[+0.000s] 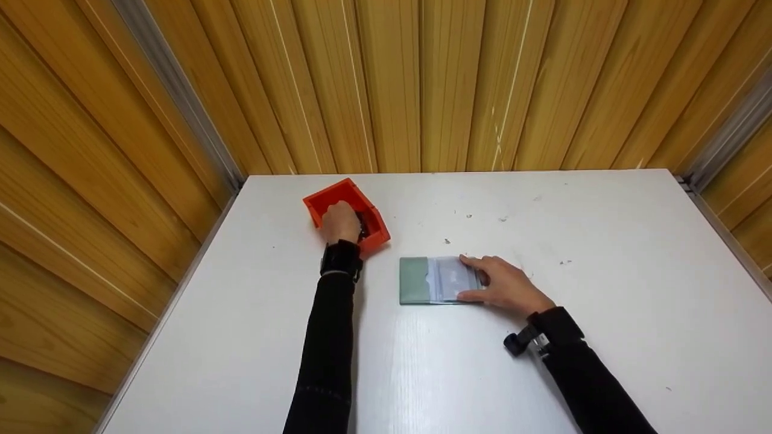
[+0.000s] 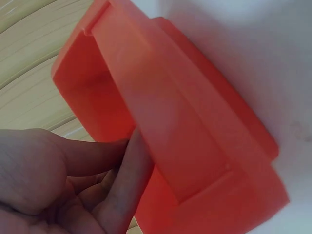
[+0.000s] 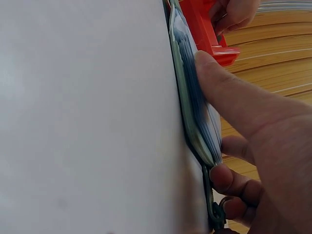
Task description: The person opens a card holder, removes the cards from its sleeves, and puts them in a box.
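A red plastic bin (image 1: 375, 240) sits at the back left of the white table, with my left hand (image 1: 341, 222) reaching into it. Thumb and index finger come together beside the bin wall (image 2: 146, 97) in the left wrist view; I cannot tell whether something is between them. Dark contents (image 1: 363, 225) show past the hand. Right of the bin lies an opened green card holder (image 1: 414, 281) with clear plastic sleeves (image 1: 452, 278). My right hand (image 1: 509, 284) grips its right end, the thumb (image 3: 214, 73) on the sleeves and the other fingers at the edge.
Small scraps (image 1: 447, 241) and marks are scattered over the white table (image 1: 422, 374) behind and right of the card holder. Wood-patterned panels (image 1: 446, 90) rise behind and to the left, with metal posts (image 1: 187, 96) at the corners.
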Demonstrator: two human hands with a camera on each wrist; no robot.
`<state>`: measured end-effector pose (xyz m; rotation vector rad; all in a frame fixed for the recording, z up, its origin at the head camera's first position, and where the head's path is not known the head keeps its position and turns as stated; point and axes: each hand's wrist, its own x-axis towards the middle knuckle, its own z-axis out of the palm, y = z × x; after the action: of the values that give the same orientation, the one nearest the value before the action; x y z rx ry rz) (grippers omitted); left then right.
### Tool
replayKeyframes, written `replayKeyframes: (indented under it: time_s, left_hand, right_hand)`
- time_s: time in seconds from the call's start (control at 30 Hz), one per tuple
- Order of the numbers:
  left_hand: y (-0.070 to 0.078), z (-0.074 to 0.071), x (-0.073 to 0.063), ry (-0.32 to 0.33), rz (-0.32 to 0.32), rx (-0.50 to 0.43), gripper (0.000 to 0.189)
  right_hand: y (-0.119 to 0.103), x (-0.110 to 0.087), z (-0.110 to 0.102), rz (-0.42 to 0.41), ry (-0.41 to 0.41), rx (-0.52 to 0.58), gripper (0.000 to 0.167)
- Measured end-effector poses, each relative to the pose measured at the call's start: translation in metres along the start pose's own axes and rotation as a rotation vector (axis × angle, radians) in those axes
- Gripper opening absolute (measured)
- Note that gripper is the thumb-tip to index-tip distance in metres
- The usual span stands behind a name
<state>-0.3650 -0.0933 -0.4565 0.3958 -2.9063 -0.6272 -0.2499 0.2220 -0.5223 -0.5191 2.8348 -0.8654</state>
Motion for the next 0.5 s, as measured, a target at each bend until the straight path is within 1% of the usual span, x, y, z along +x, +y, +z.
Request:
replayKeyframes:
  time_s: [0.07, 0.17, 0.27, 0.5]
  left_hand:
    - [0.001, 0.002, 0.002, 0.001, 0.003, 0.025, 0.029]
    - [0.003, 0.007, 0.004, -0.009, -0.014, 0.08, 0.028]
    - [0.004, 0.011, 0.006, -0.031, -0.034, 0.131, 0.027]
    - [0.006, 0.021, 0.01, -0.081, -0.07, 0.207, 0.028]
  right_hand:
    - [0.0, 0.0, 0.0, -0.001, 0.006, -0.003, 0.087]
    - [0.001, -0.001, 0.0, -0.005, 0.006, -0.003, 0.087]
    - [0.001, -0.002, 0.0, 0.005, -0.002, 0.005, 0.087]
    - [-0.002, -0.003, 0.0, 0.024, -0.005, -0.001, 0.087]
